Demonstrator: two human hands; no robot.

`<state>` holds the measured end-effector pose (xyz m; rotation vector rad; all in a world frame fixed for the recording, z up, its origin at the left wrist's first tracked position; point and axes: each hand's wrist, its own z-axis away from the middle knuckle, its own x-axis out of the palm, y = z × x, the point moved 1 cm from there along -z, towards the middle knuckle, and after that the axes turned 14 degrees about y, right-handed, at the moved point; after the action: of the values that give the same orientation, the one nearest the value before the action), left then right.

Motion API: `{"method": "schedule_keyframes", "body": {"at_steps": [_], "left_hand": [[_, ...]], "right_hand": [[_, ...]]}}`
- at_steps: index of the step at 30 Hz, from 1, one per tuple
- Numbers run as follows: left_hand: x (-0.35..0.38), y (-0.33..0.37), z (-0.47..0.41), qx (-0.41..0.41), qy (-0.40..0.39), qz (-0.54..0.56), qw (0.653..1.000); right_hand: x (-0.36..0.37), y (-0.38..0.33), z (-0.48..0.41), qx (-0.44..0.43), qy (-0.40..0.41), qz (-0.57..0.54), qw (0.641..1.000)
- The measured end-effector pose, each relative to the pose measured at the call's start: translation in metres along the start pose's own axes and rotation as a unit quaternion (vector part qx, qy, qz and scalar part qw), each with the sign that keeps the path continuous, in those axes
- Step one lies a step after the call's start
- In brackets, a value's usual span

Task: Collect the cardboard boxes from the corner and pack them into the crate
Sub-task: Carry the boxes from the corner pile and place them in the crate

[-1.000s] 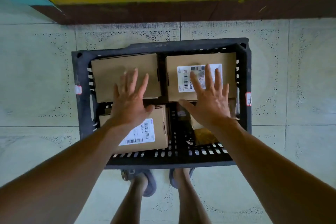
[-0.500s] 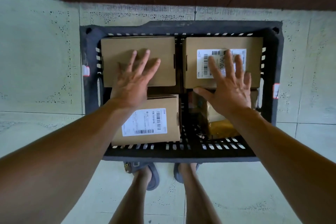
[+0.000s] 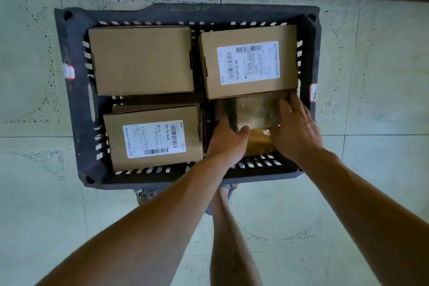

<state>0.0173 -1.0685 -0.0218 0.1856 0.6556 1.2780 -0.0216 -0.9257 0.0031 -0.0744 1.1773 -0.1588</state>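
Dark slatted plastic crate point(image 3: 76, 100) on pale tiled floor point(image 3: 34, 169). Far-left quarter: plain brown cardboard box point(image 3: 141, 60). Near-left: brown cardboard box with white barcode label point(image 3: 153, 137). Far-right: second labelled cardboard box point(image 3: 248, 62). Near-right: low shadowed brown box point(image 3: 255, 109), sitting deeper. Left hand point(image 3: 226, 139) grips its left edge, thumb on top. Right hand point(image 3: 294, 127) clasps its right side, fingers seemingly curled round the corner.

Head camera looks steeply down, close over crate point(image 3: 76, 100) on floor point(image 3: 383, 100).
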Motion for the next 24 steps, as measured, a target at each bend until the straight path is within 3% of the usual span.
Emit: {"method": "schedule_keyframes", "body": {"at_steps": [5,8,14,16,21,24], "left_hand": [[0.010,0.002,-0.023,-0.014,0.029,-0.029,0.999],[0.007,-0.003,-0.022,0.050,0.071,-0.103,0.991],[-0.011,-0.020,0.006,0.109,0.102,-0.067,0.987],[-0.015,-0.026,0.011,0.118,0.101,-0.074,0.985],[-0.017,-0.040,0.009,0.097,0.077,-0.131,0.984],[-0.017,-0.031,0.005,0.084,0.089,-0.089,0.988]], "right_hand": [[0.005,0.006,0.002,0.022,0.002,-0.013,1.000],[0.005,0.007,0.009,0.023,-0.008,-0.027,0.999],[-0.008,-0.003,0.025,0.020,0.061,-0.076,0.995],[-0.012,-0.002,0.025,0.022,0.050,-0.073,0.996],[-0.008,-0.001,0.026,-0.020,0.001,-0.035,0.999],[-0.007,-0.002,0.016,0.041,0.008,-0.080,0.996]]}}
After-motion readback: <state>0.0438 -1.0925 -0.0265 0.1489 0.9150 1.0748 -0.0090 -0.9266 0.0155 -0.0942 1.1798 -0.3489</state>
